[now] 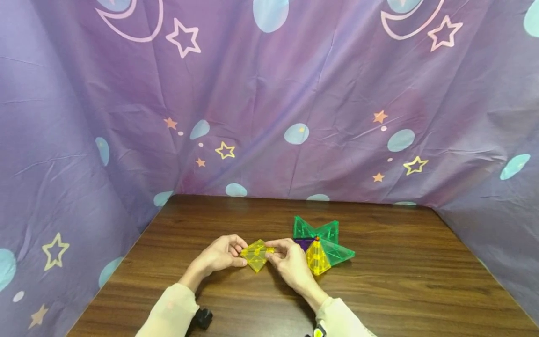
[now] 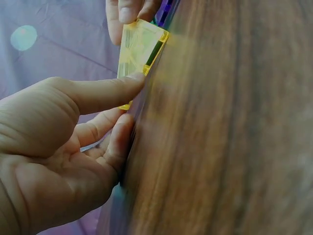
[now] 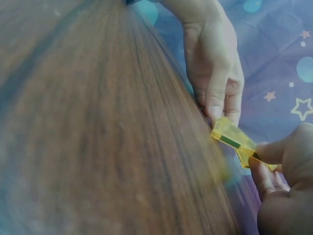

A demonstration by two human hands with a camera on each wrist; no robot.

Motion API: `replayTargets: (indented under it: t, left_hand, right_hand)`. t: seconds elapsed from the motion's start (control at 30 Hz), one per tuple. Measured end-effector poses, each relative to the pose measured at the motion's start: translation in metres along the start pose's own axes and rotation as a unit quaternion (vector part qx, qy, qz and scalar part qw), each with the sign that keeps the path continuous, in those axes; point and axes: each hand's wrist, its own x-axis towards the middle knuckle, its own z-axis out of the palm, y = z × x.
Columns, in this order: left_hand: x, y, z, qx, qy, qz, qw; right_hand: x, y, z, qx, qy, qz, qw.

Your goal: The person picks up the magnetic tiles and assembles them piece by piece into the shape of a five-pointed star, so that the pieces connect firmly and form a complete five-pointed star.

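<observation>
Between both hands is a translucent yellow piece of magnetic tiles [image 1: 255,260], diamond-shaped from above. In the right wrist view the yellow tiles [image 3: 234,137] meet at an angle. My left hand [image 1: 224,254] pinches the left corner between thumb and fingers; the thumb lies over the edge in the left wrist view. At the opposite corner, my right hand [image 1: 290,263] pinches the tiles with thumb and fingertips. Just beyond the right hand stands a tile build, with green tiles [image 1: 337,252], a yellow peaked part [image 1: 317,260] and a purple tile [image 1: 304,243], partly hidden by that hand.
The brown wood-grain table [image 1: 412,281] lies under everything. A purple curtain [image 1: 269,93] with stars and moons hangs behind it and along both sides. A small black object [image 1: 204,318] is beside the left sleeve.
</observation>
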Motion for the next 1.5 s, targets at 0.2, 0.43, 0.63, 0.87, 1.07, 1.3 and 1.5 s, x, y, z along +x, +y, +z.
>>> replayTargets:
  t: [0.2,0.43,0.63,0.87,1.07,1.3,1.5]
  left_hand:
    - [0.003,-0.005,-0.004,-0.073,-0.014,0.01,0.9972]
    - [0.005,-0.007,-0.006,-0.093,0.008,0.013,0.9956]
    - [0.007,-0.008,-0.003,-0.14,0.017,0.013,0.9899]
    - [0.007,-0.008,-0.003,-0.184,0.023,0.013,0.9825]
    - [0.008,-0.011,-0.005,-0.183,0.032,0.006,0.9825]
    - [0.008,-0.012,-0.005,-0.173,0.028,0.009,0.9844]
    - [0.007,-0.011,-0.004,-0.171,0.027,0.002,0.985]
  right_hand:
    - [0.001,0.002,0.0,0.007,0.008,0.013,0.9999]
    - [0.001,0.001,-0.001,0.012,0.011,0.023,0.9996]
    - [0.001,0.0,0.0,0.029,0.011,0.027,0.9991]
    - [0.003,-0.011,-0.001,-0.02,0.01,0.016,0.9996]
    - [0.014,-0.045,-0.021,-0.009,0.016,0.018,0.9997]
    - [0.037,-0.067,-0.108,0.083,0.086,0.043,0.9919]
    - [0.043,-0.019,-0.177,0.105,0.137,0.079,0.9818]
